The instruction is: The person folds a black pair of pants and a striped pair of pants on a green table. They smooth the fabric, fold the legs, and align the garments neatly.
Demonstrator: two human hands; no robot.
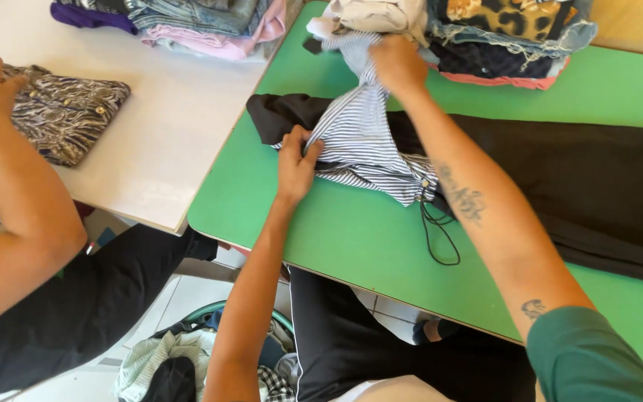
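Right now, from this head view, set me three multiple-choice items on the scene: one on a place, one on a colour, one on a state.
1. Where does the striped garment lie?
A. on the white table
B. on the black garment on the green table
C. on the floor

2. What colour is the table under the person's hands?
A. green
B. red
C. white

3. What is the right hand doing?
A. resting flat on bare table
B. hanging below the table
C. gripping the striped garment's upper end

Key: 1 B, the stripes lie across the black garment on the green table. 2 A, the surface under both hands is green. 3 C, the right hand is closed on the cloth's top, while the left hand grips its lower edge.
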